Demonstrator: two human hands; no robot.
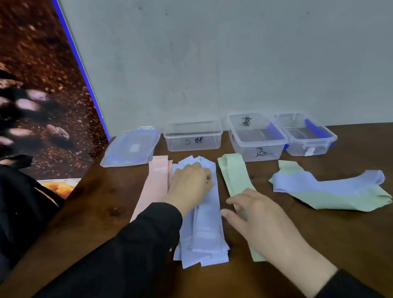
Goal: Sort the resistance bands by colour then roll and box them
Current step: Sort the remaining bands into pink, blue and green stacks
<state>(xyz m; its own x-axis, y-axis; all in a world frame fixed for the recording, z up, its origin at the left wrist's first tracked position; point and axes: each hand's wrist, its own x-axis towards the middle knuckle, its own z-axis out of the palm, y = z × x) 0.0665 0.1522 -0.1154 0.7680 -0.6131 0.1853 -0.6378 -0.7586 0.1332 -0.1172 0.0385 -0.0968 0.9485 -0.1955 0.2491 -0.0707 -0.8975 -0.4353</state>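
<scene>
Mostly sorted: pink bands [155, 187], blue stack [206, 232] and green strip [236, 181] lay side by side on my table [339, 243]. Left hand [190, 184] pinched the blue stack's far end; right hand [262, 216] rested flat, fingers straight, on the green. Loose bands [330, 190] lay right, near three clear boxes [193, 136].

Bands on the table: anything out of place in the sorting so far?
Yes. To the right, a blue band lies crumpled across a green band, mixed and unsorted, apart from the neat pink pile, blue pile and green pile.
</scene>
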